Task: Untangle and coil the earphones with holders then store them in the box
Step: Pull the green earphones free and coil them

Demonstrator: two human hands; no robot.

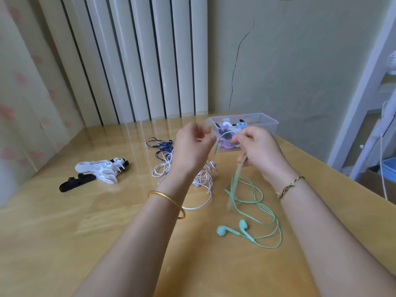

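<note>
Both hands are up above the wooden table, in front of the clear plastic box. The right hand pinches the cable of the mint-green earphones btwn thumb & fingers. Below it the cable drops, motion-blurred, to loose loops on the table, w/ both earbuds lying side by side at front right. A short arc of the same cable runs from the right hand toward the left hand. That hand's fingers are curled & blurred, so can't tell if it grips the cable or only sits beside it.

The box stands open-topped at the table's far edge near the wall, w/ several coiled earphones inside. A tangle of white, pink & dark-blue earphones lies on the table under the left hand. Well to the left is a pile of white & black holders. There is a gold bangle on the left wrist and a thin bracelet on the right.
</note>
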